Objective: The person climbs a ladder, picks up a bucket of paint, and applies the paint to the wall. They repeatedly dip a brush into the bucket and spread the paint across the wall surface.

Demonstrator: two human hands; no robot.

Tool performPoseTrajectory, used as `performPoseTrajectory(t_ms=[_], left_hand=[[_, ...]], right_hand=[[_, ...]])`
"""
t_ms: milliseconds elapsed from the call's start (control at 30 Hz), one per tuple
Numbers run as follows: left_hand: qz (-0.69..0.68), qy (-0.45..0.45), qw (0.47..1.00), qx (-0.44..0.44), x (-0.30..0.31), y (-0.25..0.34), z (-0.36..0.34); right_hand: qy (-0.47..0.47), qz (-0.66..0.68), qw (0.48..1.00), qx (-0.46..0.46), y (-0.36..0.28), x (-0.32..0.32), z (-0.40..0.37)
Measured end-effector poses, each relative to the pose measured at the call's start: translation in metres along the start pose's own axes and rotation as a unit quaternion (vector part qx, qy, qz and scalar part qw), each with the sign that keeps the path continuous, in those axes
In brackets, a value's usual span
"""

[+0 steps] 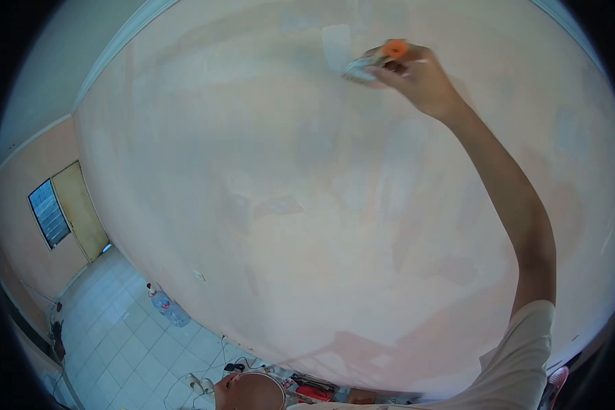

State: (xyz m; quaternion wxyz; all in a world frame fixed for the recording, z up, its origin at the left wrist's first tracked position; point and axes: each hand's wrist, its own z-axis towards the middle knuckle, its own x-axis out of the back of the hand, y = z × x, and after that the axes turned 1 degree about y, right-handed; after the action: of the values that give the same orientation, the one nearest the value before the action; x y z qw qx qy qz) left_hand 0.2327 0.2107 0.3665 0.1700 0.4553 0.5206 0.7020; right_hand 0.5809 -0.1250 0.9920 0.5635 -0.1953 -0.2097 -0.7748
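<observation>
High on the pale pink wall (266, 150), my right hand (417, 75) is closed around a scraper (363, 72) with an orange handle end (394, 48). The scraper's light, flat blade is against or very close to the wall; which of the two I cannot tell. Just above and left of it is a small white patch (336, 46). Several greyish and whitish smears mark the wall. My right arm reaches up from the lower right in a light short sleeve (526, 342). My left hand is out of view.
A large plastic bottle (169, 309) stands on the tiled floor (133, 335) near the wall's foot. Below are a round brown object (256, 393), cables and a red item (314, 393). A door (80, 212) and window (49, 213) are at the far left.
</observation>
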Motion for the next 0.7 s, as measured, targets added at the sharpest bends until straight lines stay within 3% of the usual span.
performPoseTrajectory(t_ms=[33,100,333,433,500,533,600,700], left_hand=[[0.000,0.003,1.000,-0.002,-0.003,-0.009,0.003],[-0.036,0.005,0.999,0.035,-0.008,-0.032,0.010],[-0.014,0.014,1.000,-0.003,-0.006,-0.023,0.011],[-0.022,0.021,0.999,-0.018,-0.008,-0.020,0.008],[-0.009,0.006,0.999,0.038,-0.004,-0.002,0.003],[-0.011,0.006,0.999,0.040,-0.006,-0.008,0.005],[-0.051,0.011,0.998,0.028,-0.009,-0.024,0.007],[-0.053,0.018,0.998,-0.009,-0.010,-0.034,0.007]], right_hand=[[0.003,0.000,1.000,0.002,0.005,0.009,-0.003],[0.101,0.023,0.991,-0.087,0.014,0.026,-0.013],[0.154,-0.028,0.980,-0.122,0.019,0.061,-0.023],[0.134,-0.029,0.987,-0.089,0.010,0.040,-0.014],[0.053,-0.137,0.988,0.050,0.007,0.018,0.002],[0.051,-0.136,0.988,0.052,0.004,0.004,0.011],[0.048,-0.228,0.957,0.173,-0.005,-0.023,0.032],[0.026,-0.270,0.944,0.189,-0.001,-0.051,0.067]])
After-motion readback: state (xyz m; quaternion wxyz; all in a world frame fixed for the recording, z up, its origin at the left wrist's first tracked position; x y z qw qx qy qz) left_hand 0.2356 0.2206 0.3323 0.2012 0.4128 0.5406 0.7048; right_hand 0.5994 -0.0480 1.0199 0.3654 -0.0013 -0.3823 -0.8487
